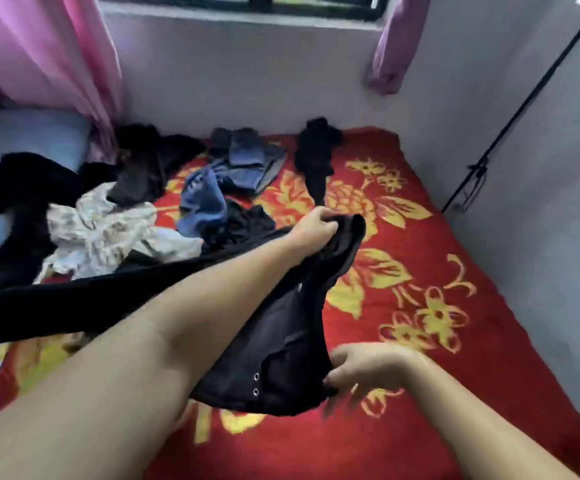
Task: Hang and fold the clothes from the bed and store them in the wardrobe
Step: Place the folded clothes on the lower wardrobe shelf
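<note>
1. Head view: the left hand (316, 226) grips the top edge of a black garment (281, 341), lifted over the bed (437, 341).
2. The right hand (361, 367) pinches the garment's lower edge, fingers curled – just beside two metal eyelets (256, 383).
3. Other clothes – jeans (233, 168), a cream floral piece (105, 226), black items (316, 154) – lie toward the far and left side.
4. The red blanket's right half lies free, up to the wall (541, 237).
</note>
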Available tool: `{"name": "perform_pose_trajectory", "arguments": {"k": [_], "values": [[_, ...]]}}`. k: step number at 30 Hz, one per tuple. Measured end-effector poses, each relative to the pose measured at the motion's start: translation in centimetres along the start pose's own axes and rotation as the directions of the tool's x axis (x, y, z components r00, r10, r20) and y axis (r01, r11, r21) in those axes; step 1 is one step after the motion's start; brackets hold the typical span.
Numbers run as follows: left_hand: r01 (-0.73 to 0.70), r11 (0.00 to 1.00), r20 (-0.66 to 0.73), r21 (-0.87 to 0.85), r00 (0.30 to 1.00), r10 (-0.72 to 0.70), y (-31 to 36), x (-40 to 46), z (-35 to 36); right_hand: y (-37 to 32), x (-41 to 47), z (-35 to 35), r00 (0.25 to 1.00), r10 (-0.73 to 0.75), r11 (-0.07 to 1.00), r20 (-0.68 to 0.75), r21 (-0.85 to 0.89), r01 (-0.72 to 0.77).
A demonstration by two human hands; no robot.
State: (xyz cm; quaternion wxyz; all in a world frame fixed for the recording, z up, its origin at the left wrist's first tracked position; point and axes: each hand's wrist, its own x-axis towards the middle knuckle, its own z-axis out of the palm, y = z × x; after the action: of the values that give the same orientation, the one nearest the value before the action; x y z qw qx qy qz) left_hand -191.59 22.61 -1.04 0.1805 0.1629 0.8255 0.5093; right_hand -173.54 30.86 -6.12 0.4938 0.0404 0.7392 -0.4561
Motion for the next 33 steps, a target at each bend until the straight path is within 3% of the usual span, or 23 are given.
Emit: {"name": "perform_pose_trajectory", "arguments": {"k": [2,4,6,8,13,16,17,19,21,24,26,29,31,33], "values": [[0.238,0.969,0.116,0.066,0.963,-0.244,-7.6,-1.8,7.8,10.1,1.8,-2.6,0.954,0.223,0.972,-0.202,-0.028,-0.233],[0.403,0.911,0.162,0.086,0.897,-0.412,-14.9,-4.2,13.8,19.2,3.1,-4.7,0.875,0.379,0.916,-0.302,-0.013,-0.402],[0.492,0.867,0.153,0.084,0.853,-0.499,-20.1,-6.3,17.6,24.9,4.6,-6.6,0.814,0.494,0.867,-0.306,0.106,-0.486],[0.550,0.824,0.149,0.135,0.811,-0.566,-23.9,-8.5,20.7,27.5,7.2,-8.8,0.787,0.516,0.856,-0.337,0.213,-0.470],[0.514,0.770,0.220,0.377,0.758,-0.614,-28.1,-10.8,28.9,27.6,16.6,-12.5,0.734,0.363,0.932,-0.574,0.223,-0.287],[0.559,0.610,0.161,0.562,0.649,-0.743,-28.9,-10.5,34.2,27.6,22.1,-13.8,0.680,0.365,0.931,-0.636,0.241,-0.274],[0.544,0.556,0.116,0.628,0.642,-0.758,-29.4,-10.5,35.6,27.7,23.6,-14.1,0.666,0.381,0.925,-0.641,0.263,-0.275],[0.408,0.494,0.058,0.768,0.724,-0.687,-30.6,-10.5,37.6,27.7,25.8,-14.0,0.665,0.371,0.928,-0.648,0.264,-0.261],[0.252,0.488,0.111,0.836,0.793,-0.599,-31.8,-10.9,37.8,28.2,26.7,-12.9,0.707,0.320,0.946,-0.631,0.172,-0.274],[0.152,0.585,0.267,0.796,0.780,-0.566,-32.1,-11.4,35.6,29.1,25.9,-11.5,0.772,0.244,0.959,-0.587,0.027,-0.283],[0.200,0.671,0.346,0.714,0.733,-0.586,-30.4,-12.2,34.1,28.9,24.6,-12.4,0.850,0.159,0.975,-0.502,-0.058,-0.217],[0.346,0.800,0.407,0.490,0.721,-0.561,-24.8,-12.8,35.7,28.6,21.6,-15.8,0.942,0.082,0.964,-0.326,-0.215,-0.159],[0.430,0.864,0.486,0.262,0.715,-0.503,-20.4,-12.2,38.9,29.5,19.0,-18.4,0.948,0.118,0.941,-0.296,-0.271,-0.202],[0.501,0.864,0.587,0.045,0.686,-0.429,-17.1,-10.6,41.8,31.9,16.3,-21.5,0.881,0.181,0.913,-0.437,-0.258,-0.316]]}}
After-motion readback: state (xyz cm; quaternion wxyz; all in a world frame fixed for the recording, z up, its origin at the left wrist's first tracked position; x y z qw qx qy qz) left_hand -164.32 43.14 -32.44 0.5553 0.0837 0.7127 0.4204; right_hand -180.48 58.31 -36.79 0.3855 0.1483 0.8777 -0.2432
